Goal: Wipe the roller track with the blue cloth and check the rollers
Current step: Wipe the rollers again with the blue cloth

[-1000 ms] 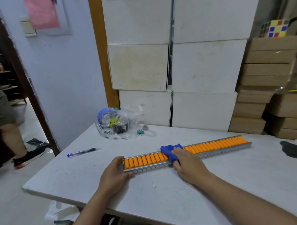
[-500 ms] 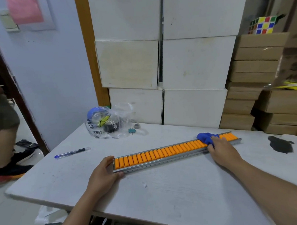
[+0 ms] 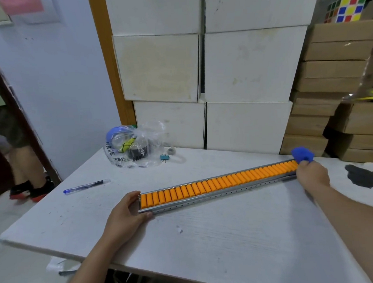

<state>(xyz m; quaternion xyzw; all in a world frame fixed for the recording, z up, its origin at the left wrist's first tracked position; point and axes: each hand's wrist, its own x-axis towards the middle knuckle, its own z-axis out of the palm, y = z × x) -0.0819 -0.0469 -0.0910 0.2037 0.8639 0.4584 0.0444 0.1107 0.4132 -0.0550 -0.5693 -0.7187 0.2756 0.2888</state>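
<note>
A long metal roller track with several orange rollers lies slanted across the white table. My left hand grips the track's near left end, thumb over the end and fingers on the front rail. My right hand is at the far right end of the track, closed on a bunched blue cloth that sits over the last rollers. The right end of the track is hidden under the hand and cloth.
A clear plastic bag with tape rolls, a binder clip and a blue pen lie at the back left. A dark stain marks the table's right. White boxes and brown cartons stack behind. A person's legs stand at the doorway.
My right hand has slid the blue cloth along the rollers from the middle of the track to its far right end. My left hand has kept hold of the left end.
</note>
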